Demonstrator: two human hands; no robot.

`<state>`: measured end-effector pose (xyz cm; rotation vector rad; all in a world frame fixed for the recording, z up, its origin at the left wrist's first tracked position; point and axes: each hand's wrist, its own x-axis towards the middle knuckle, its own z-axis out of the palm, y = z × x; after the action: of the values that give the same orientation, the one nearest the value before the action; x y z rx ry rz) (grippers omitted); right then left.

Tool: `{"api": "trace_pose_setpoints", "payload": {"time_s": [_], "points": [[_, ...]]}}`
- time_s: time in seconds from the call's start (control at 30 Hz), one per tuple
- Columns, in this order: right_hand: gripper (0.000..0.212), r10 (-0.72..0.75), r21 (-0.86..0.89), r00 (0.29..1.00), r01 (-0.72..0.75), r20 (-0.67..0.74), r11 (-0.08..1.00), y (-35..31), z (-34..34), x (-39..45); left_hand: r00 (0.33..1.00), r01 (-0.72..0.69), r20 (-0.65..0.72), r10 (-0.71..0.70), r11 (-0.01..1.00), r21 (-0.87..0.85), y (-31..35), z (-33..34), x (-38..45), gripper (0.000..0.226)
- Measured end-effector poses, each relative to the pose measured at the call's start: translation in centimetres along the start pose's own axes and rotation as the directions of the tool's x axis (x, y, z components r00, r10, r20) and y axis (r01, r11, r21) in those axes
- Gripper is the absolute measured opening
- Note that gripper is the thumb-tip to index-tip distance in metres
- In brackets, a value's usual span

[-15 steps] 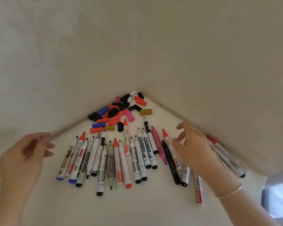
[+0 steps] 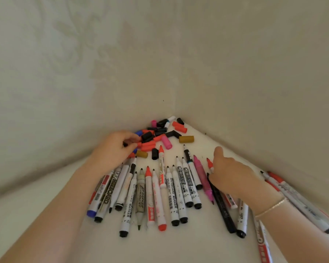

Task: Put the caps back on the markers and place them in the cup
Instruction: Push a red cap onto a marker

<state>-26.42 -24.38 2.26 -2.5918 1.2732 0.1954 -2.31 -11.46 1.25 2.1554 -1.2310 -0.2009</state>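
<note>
Since the earlier frame my left hand (image 2: 115,149) had travelled from the open surface at the left up into the pile of loose plastic marker caps (image 2: 156,136) in the corner. From the head view, I saw its fingers curled at the pile's left edge, pinching what looked like a small black cap; the cap was mostly hidden. My right hand (image 2: 234,177) had dropped lower, onto the row of uncapped whiteboard markers (image 2: 171,194) fanned across the pale surface (image 2: 46,215). Its thumb stood up straight, its fingers were curled down at a black-barrelled marker (image 2: 221,205), and I could not tell whether they gripped it. No cup showed here.
</note>
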Motion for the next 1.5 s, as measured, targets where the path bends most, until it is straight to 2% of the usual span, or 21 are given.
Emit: {"api": "trace_pose_setpoints", "payload": {"time_s": [0.1, 0.2, 0.3, 0.37, 0.43, 0.5, 0.57, 0.63, 0.83, 0.87, 0.9, 0.93, 1.0, 1.07, 1.13, 1.2, 1.3, 1.37, 1.43, 1.5], "points": [[0.048, 0.05, 0.082, 0.999, -0.049, -0.006, 0.995, 0.0, -0.9, 0.4, 0.995, -0.061, 0.088, 0.053, 0.994, 0.089, 0.6, 0.6, 2.0, 0.028], [0.035, 0.059, 0.28, 0.995, -0.035, -0.078, 0.959, -0.1, -2.1, 0.8, 0.984, -0.102, 0.163, 0.073, 0.979, 0.178, 1.4, 1.1, 3.5, 0.03], [0.029, 0.026, 0.522, 0.997, 0.017, -0.075, 0.853, -0.5, -2.7, 1.3, 0.973, -0.125, 0.221, 0.071, 0.962, 0.243, 1.6, 1.4, 4.3, 0.026], [0.024, 0.006, 0.734, 0.999, 0.019, -0.031, 0.679, -0.9, -2.6, 1.6, 0.967, -0.127, 0.247, 0.055, 0.95, 0.285, 1.6, 1.6, 4.5, 0.025], [0.021, -0.055, 0.92, 0.997, -0.028, 0.054, 0.391, -1.4, -2.6, 1.7, 0.964, -0.129, 0.261, 0.05, 0.947, 0.295, 1.6, 1.6, 4.6, 0.022], [0.022, -0.139, 0.983, 0.985, -0.079, 0.103, 0.167, -1.8, -2.7, 1.8, 0.964, -0.134, 0.259, 0.059, 0.95, 0.283, 1.6, 1.7, 4.5, 0.017], [0.019, -0.205, 0.991, 0.97, -0.13, 0.128, 0.003, -2.3, -2.8, 1.9, 0.965, -0.138, 0.253, 0.067, 0.952, 0.273, 1.5, 1.8, 4.4, 0.013], [0.007, -0.242, 0.979, 0.959, -0.176, 0.147, -0.105, -2.6, -2.9, 1.9, 0.967, -0.13, 0.245, 0.063, 0.955, 0.267, 1.4, 1.9, 4.3, 0.011], [0.008, -0.257, 0.922, 0.949, -0.257, 0.184, -0.29, -2.5, -2.3, 2.6, 0.968, -0.118, 0.248, 0.029, 0.929, 0.352, 1.6, 2.1, 4.0, 0.015], [0.008, -0.253, 0.918, 0.95, -0.258, 0.184, -0.3, -2.4, -2.2, 2.7, 0.97, -0.111, 0.24, 0.033, 0.94, 0.322, 1.7, 1.9, 4.1, 0.012], [0.008, -0.251, 0.926, 0.951, -0.249, 0.179, -0.284, -2.2, -2.2, 2.7, 0.972, -0.09, 0.23, 0.039, 0.972, 0.217, 1.9, 1.6, 4.0, 0.007], [0.007, -0.246, 0.942, 0.955, -0.229, 0.168, -0.246, -2.1, -2.1, 2.7, 0.975, -0.058, 0.217, 0.045, 0.997, 0.057, 2.2, 1.2, 4.0, 0.007], [0.009, -0.239, 0.976, 0.962, -0.166, 0.128, -0.144, -1.9, -2.1, 2.8, 0.97, 0.034, 0.239, 0.033, 0.962, -0.271, 3.0, 0.0, 3.8, 0.011], [0.01, -0.256, 0.994, 0.963, -0.104, 0.089, -0.045, -1.9, -2.3, 2.7, 0.929, 0.198, 0.369, 0.026, 0.807, -0.556, 3.8, -1.0, 3.3, 0.013], [0.012, -0.274, 0.997, 0.959, -0.054, 0.066, 0.049, -2.1, -2.6, 2.6, 0.866, 0.358, 0.493, 0.08, 0.589, -0.725, 4.4, -1.5, 2.8, 0.021], [0.016, -0.285, 0.994, 0.957, -0.017, 0.049, 0.111, -2.4, -2.8, 2.5, 0.834, 0.44, 0.538, 0.124, 0.438, -0.784, 4.9, -1.5, 2.4, 0.027], [0.02, -0.288, 0.987, 0.958, 0.034, 0.013, 0.159, -3.0, -3.0, 2.2, 0.827, 0.48, 0.542, 0.152, 0.312, -0.82, 5.7, -1.4, 2.1, 0.029], [0.019, -0.277, 0.984, 0.961, 0.065, -0.016, 0.168, -3.2, -3.1, 2.0, 0.838, 0.471, 0.528, 0.136, 0.306, -0.827, 6.0, -1.2, 2.1, 0.026], [0.018, -0.263, 0.981, 0.963, 0.096, -0.05, 0.166, -3.1, -3.1, 1.8, 0.874, 0.398, 0.476, 0.094, 0.425, -0.813, 6.2, -0.8, 2.0, 0.021], [0.02, -0.253, 0.979, 0.964, 0.122, -0.078, 0.162, -2.9, -3.2, 1.6, 0.926, 0.259, 0.368, 0.081, 0.573, -0.777, 6.2, -0.4, 1.7, 0.019]]}}
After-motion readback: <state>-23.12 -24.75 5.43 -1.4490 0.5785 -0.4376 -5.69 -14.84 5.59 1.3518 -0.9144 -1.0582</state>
